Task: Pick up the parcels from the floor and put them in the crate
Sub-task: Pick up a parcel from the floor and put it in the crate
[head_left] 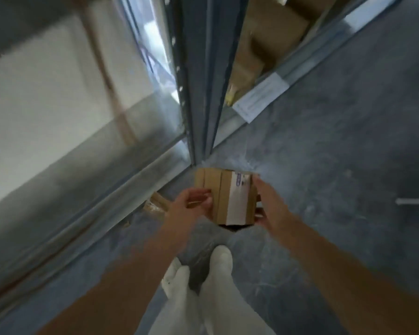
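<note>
A small brown cardboard parcel [224, 195] with tape strips and a white label hangs above the grey floor in front of me. My left hand [191, 204] grips its left side with curled fingers. My right hand [269, 206] holds its right side, fingers wrapped along the edge. The picture is blurred by motion. No crate is in view.
A grey metal rack upright [198, 93] rises straight ahead, with shelf beams running left and right. Cardboard boxes [269, 37] sit on the right shelf. Another brown parcel [155, 204] lies on the floor under the left shelf. My white-trousered legs [203, 286] are below.
</note>
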